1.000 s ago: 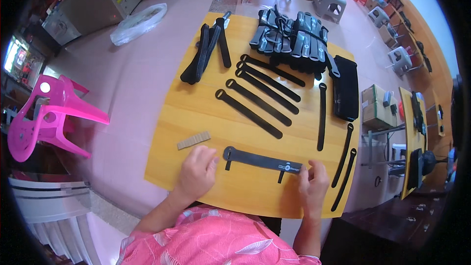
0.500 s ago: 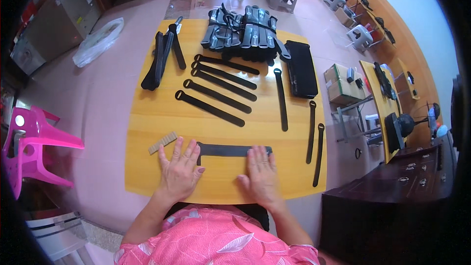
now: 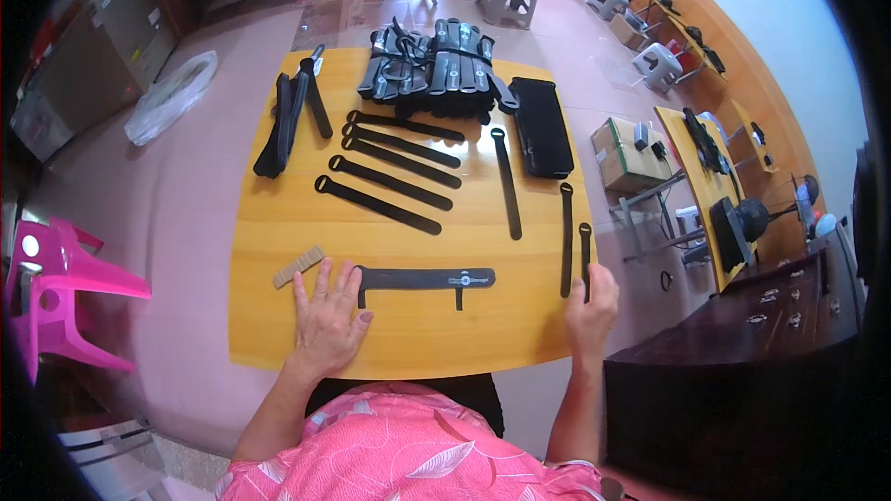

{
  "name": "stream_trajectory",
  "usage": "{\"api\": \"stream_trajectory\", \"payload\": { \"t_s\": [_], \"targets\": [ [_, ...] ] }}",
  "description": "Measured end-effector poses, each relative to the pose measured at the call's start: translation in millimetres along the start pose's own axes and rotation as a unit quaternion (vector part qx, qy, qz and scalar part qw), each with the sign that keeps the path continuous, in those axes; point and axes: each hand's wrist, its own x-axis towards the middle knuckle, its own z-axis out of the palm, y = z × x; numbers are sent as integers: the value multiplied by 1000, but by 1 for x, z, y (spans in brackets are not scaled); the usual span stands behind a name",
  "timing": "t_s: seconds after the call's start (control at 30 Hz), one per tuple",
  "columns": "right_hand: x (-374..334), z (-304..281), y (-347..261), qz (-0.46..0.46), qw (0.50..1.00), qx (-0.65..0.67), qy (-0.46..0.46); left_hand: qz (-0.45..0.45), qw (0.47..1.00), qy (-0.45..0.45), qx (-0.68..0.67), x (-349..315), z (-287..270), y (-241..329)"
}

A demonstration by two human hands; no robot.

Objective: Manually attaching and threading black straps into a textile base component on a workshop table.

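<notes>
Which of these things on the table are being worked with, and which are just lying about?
In hand:
left hand flat beside the wide black strap
right hand at the thin strap by the table's right edge

Lying about:
tan strip
slanted straps
bundle of black pieces
flat black pouch

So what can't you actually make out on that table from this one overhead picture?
- Head view: the right hand covers the near end of the thin black strap at the table edge, so its grip is unclear.
- The stacked black padded bundles at the far edge overlap; their count is hidden.
- The light patch on the flat black strap by the left hand is too small to make out.
</notes>
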Motion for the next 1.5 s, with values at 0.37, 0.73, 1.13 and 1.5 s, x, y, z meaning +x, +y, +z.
{"api": "stream_trajectory", "payload": {
  "t_s": [0.37,0.73,1.13,1.5],
  "targets": [
    [-1,20,69,247,949,191,45,-69,988,111,-80,-13,7,-18],
    [-30,-37,-56,-12,962,258,-83,-121,916,155,-350,-42,-29,-3],
    [-44,0,-148,-304,887,208,-280,-291,686,-55,-665,-45,-32,9],
    [-18,-1,-70,158,781,413,-442,-306,739,0,-601,-22,-24,8]
  ]
}}
